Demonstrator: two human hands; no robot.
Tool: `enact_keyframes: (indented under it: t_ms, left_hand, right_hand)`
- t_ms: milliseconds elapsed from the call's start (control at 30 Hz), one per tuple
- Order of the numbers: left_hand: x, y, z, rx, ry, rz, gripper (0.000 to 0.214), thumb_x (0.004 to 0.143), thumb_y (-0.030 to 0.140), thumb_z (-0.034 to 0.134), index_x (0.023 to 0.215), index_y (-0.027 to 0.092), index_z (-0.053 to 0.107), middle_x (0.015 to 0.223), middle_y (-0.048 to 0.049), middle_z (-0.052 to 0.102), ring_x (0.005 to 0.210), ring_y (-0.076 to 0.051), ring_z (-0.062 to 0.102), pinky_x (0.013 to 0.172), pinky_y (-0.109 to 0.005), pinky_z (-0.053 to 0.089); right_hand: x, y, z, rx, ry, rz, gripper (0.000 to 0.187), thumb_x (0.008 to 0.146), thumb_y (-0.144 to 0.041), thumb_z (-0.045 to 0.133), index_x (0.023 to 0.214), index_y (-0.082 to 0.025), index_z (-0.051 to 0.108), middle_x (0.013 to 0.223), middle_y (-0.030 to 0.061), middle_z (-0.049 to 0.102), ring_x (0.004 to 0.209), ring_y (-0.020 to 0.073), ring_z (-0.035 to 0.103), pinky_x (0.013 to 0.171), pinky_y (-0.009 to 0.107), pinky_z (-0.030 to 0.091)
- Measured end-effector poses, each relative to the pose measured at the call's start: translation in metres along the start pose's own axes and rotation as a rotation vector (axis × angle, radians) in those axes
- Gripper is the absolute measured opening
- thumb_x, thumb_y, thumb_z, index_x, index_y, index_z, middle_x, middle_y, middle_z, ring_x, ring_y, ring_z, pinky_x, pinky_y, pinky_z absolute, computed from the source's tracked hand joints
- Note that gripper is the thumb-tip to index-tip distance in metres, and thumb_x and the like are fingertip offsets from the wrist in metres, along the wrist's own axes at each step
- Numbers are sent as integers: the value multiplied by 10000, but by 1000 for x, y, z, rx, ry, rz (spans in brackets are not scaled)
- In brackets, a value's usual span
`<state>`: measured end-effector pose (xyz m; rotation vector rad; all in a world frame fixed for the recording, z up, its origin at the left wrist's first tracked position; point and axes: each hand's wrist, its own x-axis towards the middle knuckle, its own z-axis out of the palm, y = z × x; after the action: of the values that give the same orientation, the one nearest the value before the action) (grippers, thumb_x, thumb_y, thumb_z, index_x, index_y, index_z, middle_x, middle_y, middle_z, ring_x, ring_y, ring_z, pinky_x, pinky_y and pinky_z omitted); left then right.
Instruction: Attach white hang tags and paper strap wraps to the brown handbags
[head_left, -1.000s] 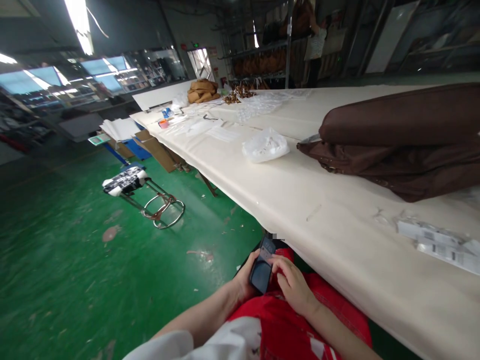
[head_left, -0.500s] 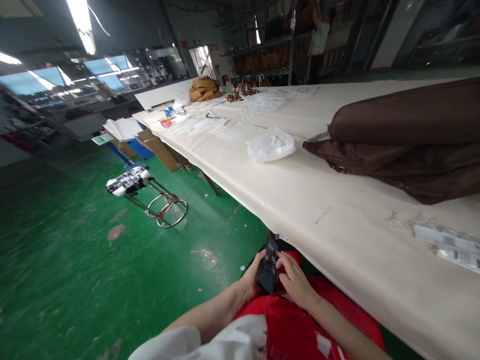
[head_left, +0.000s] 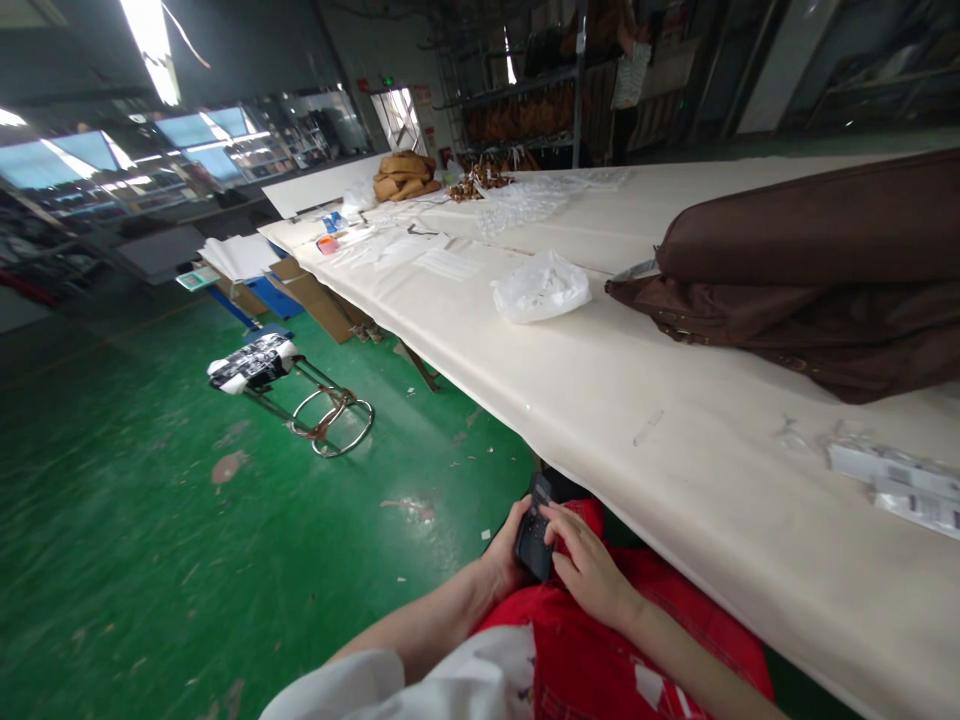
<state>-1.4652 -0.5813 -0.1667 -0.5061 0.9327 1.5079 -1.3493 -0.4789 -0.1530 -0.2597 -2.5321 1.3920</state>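
My left hand (head_left: 507, 552) is wrapped round a black phone (head_left: 533, 548), holding it tilted above my lap beside the table edge. On the phone's dark face small marks show, too blurred to read. My right hand (head_left: 586, 562) is over the phone's right side, its index finger stretched out at the upper part of the screen and the other fingers loosely bent. Nothing is held in that hand. Red cloth (head_left: 577, 640) covers my lap under both forearms.
A long cream-covered table (head_left: 570, 400) runs along my right. On it lie a brown bag (head_left: 810, 270), a white plastic bag (head_left: 541, 288), clear packets (head_left: 900, 485) and tan bundles (head_left: 405, 177). A padded stool (head_left: 255, 364) stands on the green floor. Another person (head_left: 631, 75) is by the far racks.
My right index finger has moved left and reaches further across the phone's screen. The left hand keeps its hold on the phone. The view has shifted slightly.
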Motion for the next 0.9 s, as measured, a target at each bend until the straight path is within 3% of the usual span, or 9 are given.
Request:
enact_keyframes:
  t_ms: [167, 233, 367, 467, 533, 633, 700, 800, 900]
  left_hand:
    - [-4, -5, 1, 39, 22, -30, 484, 811, 618, 520, 762, 143, 602, 662, -56, 632, 613, -184, 598, 635, -279, 458]
    - [-10, -1, 5, 156, 26, 61, 464, 790, 598, 562, 752, 138, 605, 658, -55, 621, 601, -171, 575, 605, -268, 441]
    - [-15, 46, 34, 748, 63, 620, 420, 695, 540, 695, 803, 137, 645, 685, -39, 608, 630, -163, 534, 606, -256, 411]
    - [-8, 101, 84, 1172, 204, 1087, 429, 603, 444, 780, 913, 169, 668, 803, -49, 613, 758, -205, 546, 726, -290, 421]
    - [2, 132, 124, 1335, 318, 1244, 418, 583, 415, 786, 899, 167, 670, 832, -69, 598, 814, -233, 551, 780, -313, 412]
    - [23, 160, 176, 1493, 425, 1206, 396, 582, 418, 772, 852, 151, 660, 891, -112, 603, 909, -277, 561, 839, -335, 398]
    - [35, 168, 199, 1490, 443, 1134, 428, 561, 402, 784, 877, 144, 653, 980, -141, 608, 998, -309, 547, 885, -345, 380]
    - [42, 170, 213, 1436, 356, 1048, 421, 551, 379, 797, 867, 139, 656, 984, -139, 626, 1044, -329, 538, 888, -346, 383]
    - [31, 158, 207, 1384, 195, 924, 387, 703, 478, 681, 865, 127, 666, 872, -115, 656, 923, -282, 601, 791, -322, 443]
  right_hand:
    - [0, -5, -2, 14, 16, 3, 275, 687, -43, 408, 859, -213, 540, 1263, 76, 570, 1305, 218, 413, 1117, 483, 314]
    - [-4, -10, -11, 1, 59, -3, 324, 701, -41, 408, 927, -215, 562, 1244, 75, 584, 1298, 219, 427, 1109, 481, 332]
    - [-14, -18, -40, -72, 239, -25, 322, 787, -75, 408, 1026, -235, 553, 1237, 87, 593, 1248, 222, 489, 1040, 450, 429]
    - [-17, -23, -60, -121, 348, -42, 221, 802, -94, 417, 903, -239, 549, 1243, 84, 595, 1190, 227, 542, 976, 411, 486]
    - [-18, -23, -68, -149, 368, -55, 209, 784, -96, 436, 881, -239, 551, 1246, 78, 600, 1181, 228, 552, 960, 391, 497]
    - [-24, -17, -71, -178, 403, -50, 197, 751, -111, 460, 855, -244, 561, 1209, 68, 630, 1176, 233, 558, 951, 376, 502]
    - [-31, -9, -70, -183, 462, -13, 165, 740, -126, 462, 807, -247, 551, 1167, 65, 655, 1158, 240, 571, 945, 378, 505]
    - [-41, 1, -72, -177, 531, 53, 135, 742, -137, 458, 769, -248, 530, 1123, 64, 675, 1133, 251, 586, 931, 392, 512]
    - [-45, -4, -85, -178, 515, 59, 148, 774, -137, 438, 814, -248, 528, 1161, 69, 653, 1153, 247, 569, 926, 407, 516]
